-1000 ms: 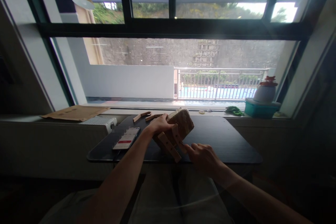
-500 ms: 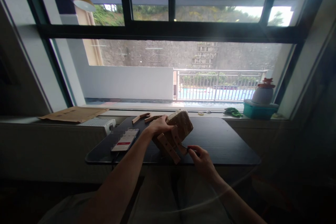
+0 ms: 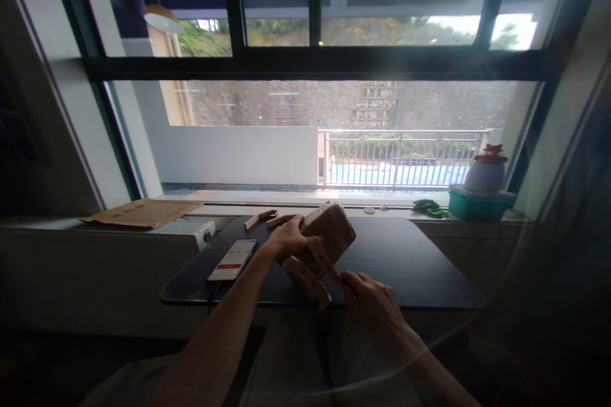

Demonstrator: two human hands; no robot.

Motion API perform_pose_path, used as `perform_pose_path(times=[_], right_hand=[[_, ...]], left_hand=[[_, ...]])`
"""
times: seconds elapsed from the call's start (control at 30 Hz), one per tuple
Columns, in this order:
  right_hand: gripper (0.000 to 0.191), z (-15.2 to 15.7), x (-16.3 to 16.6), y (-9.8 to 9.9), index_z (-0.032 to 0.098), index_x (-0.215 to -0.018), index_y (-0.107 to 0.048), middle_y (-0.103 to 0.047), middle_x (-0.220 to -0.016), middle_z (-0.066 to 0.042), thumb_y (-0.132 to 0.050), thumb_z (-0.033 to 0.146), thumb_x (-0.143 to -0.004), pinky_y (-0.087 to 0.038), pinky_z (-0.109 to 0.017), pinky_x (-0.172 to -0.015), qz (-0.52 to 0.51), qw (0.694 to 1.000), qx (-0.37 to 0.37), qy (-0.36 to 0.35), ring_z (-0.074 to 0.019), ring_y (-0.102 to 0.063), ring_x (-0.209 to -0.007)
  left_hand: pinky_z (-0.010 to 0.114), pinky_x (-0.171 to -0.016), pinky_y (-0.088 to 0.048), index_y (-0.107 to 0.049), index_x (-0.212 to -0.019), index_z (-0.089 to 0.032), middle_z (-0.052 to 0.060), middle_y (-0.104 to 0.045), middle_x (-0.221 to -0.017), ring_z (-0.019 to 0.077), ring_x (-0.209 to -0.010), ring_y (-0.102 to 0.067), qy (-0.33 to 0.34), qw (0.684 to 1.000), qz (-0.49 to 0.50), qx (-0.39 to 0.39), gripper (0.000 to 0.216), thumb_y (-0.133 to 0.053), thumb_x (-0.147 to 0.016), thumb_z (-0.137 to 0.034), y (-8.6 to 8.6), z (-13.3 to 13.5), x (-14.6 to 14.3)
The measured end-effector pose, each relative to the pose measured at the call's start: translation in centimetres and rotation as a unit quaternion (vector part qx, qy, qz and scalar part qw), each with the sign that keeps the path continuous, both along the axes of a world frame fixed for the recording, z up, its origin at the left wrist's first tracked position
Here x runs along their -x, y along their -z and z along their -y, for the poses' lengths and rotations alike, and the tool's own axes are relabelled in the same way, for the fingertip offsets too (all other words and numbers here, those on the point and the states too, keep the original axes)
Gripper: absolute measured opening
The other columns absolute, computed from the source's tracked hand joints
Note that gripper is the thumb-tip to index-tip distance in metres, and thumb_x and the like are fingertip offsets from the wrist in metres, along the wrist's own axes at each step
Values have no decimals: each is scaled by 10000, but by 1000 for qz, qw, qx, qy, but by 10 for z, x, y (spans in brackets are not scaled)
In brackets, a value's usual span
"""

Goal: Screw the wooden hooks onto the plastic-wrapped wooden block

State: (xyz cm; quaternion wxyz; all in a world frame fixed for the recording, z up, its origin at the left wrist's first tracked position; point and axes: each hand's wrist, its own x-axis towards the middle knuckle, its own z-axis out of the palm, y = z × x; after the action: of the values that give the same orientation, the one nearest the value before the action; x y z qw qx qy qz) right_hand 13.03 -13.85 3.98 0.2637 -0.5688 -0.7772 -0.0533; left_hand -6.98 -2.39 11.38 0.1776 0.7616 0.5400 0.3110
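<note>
A brown block-shaped object (image 3: 334, 232) with a pale, rough top edge is held tilted over the dark table. My left hand (image 3: 289, 236) grips its left side, with the fingers wrapped round it. Two curved wooden pieces with dark round spots, one nearer (image 3: 308, 281) and one farther (image 3: 324, 261), slant along the block's lower front. My right hand (image 3: 372, 299) is closed at the lower end of the farther piece, round a small dark tool (image 3: 351, 293) that is mostly hidden by the fingers.
Two more wooden pieces (image 3: 260, 219) (image 3: 280, 220) lie at the table's (image 3: 420, 267) back edge. A phone (image 3: 232, 261) rests on the left. On the sill are a brown envelope (image 3: 143, 212), a green cloth (image 3: 429, 207) and a teal box (image 3: 480, 202) under a white pot (image 3: 484, 177).
My right hand has turned over, its back now more upward and its fingers closer to the wooden piece. The tool's thin dark tip, visible before, is now covered. The view has shifted slightly.
</note>
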Motion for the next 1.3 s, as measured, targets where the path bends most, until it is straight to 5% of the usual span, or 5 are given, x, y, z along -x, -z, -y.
perform_pose_path(times=[0.5,0.77,0.9,1.03,1.3], right_hand=[[216,-2,-21,11,275,-1040,-557,-630,-915,-3,-468,237,-846,-379,-236,-592,-121,990,-72,22,-149,-606,-738],[218,0,-15,26,276,-1043,-549,-618,-916,-4,-436,233,-862,-397,-241,-593,-167,983,-76,23,-148,-597,-714],[223,1,-16,28,277,-1061,-537,-614,-923,-4,-452,245,-857,-401,-243,-583,-161,983,-83,23,-155,-603,-732],[249,-3,-21,22,262,-1074,-534,-609,-872,-4,-448,195,-850,-385,-237,-555,-101,990,-93,-3,-145,-598,-687],[234,-15,-31,10,196,-1031,-597,-628,-795,-33,-431,191,-866,-378,-241,-578,-2,989,-134,-67,-159,-597,-698]], left_hand=[[342,-713,-495,-424,-1033,-177,42,-579,-934,242,-868,-596,3,956,284,-66,511,-681,-644,-386,77,37,7],[480,-993,-301,-236,-1359,-233,122,-329,-1392,329,-1260,-321,-36,975,-7,-221,825,-600,-687,-543,-22,72,2],[497,-1033,-202,-233,-1373,-244,117,-296,-1430,351,-1295,-245,26,959,-268,-85,925,-558,-619,-668,-72,65,-54],[460,-844,-420,-393,-1288,-142,202,-578,-1166,383,-1035,-542,13,951,-309,21,945,-670,-512,-604,-81,37,-79],[328,-694,-484,-457,-1207,-205,138,-594,-1157,321,-968,-583,47,946,-313,65,788,-688,-515,-501,-80,20,-64]])
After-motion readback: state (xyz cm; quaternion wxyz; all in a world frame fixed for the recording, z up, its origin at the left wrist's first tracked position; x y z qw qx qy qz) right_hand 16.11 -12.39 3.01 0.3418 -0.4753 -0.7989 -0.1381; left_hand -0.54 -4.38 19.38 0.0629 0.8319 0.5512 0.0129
